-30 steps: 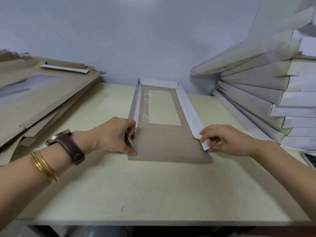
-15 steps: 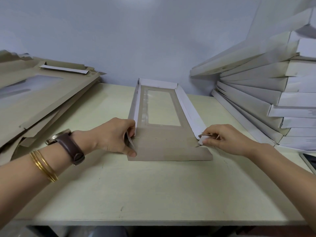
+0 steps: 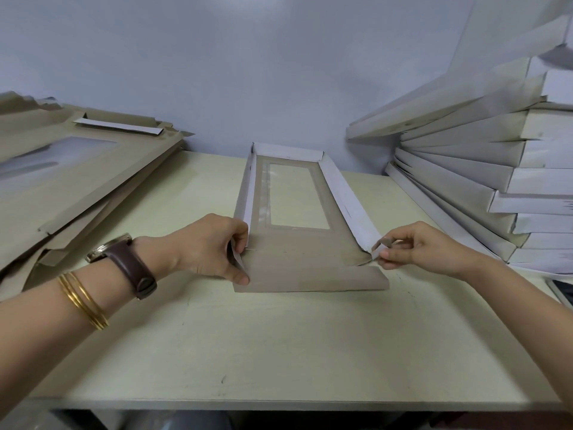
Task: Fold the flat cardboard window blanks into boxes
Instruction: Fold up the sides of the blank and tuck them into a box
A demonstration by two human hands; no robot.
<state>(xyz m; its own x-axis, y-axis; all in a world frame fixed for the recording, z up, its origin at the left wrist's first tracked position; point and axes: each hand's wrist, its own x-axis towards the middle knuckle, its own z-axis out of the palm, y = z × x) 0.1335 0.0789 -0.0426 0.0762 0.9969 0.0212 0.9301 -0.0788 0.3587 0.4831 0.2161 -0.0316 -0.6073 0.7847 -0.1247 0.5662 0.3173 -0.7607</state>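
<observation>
A brown cardboard window blank (image 3: 305,262) lies on the table's middle, its clear window toward the far end. Its long side walls and far end wall stand up, white inside. The near end flap lies flat. My left hand (image 3: 210,248) pinches the small tab at the near end of the left wall. My right hand (image 3: 415,246) pinches the small tab at the near end of the right wall, folded inward.
A pile of flat brown blanks (image 3: 62,187) covers the table's left side. Folded white-sided boxes (image 3: 483,187) are stacked high at the right. The pale green table (image 3: 279,352) reaches its front edge near me. A wall stands behind.
My right hand has bent the right wall's tab inward and lifted it a little. My left hand stays on the left tab.
</observation>
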